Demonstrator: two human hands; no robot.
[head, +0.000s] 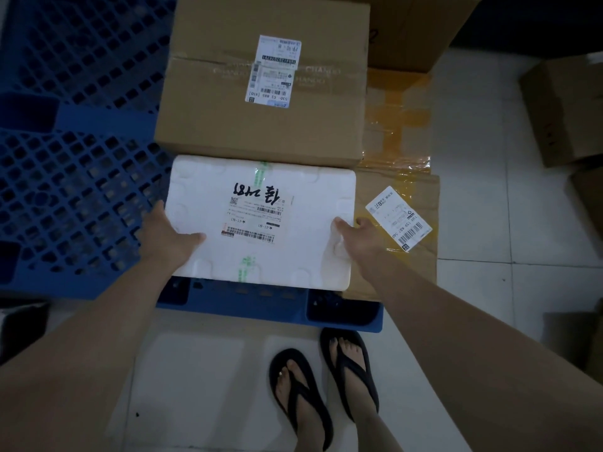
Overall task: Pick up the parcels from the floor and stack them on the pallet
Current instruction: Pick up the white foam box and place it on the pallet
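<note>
**Foam box held at pallet edge**

Left hand [166,238] and right hand [357,234] grip opposite sides of the white foam box [261,223], thumbs on its lid. The box sits at the near edge of the blue pallet [81,197], against a brown carton [261,93] behind and a taped carton [399,203] on its right. More cartons [561,109] stand on the tiled floor [483,203].
</note>
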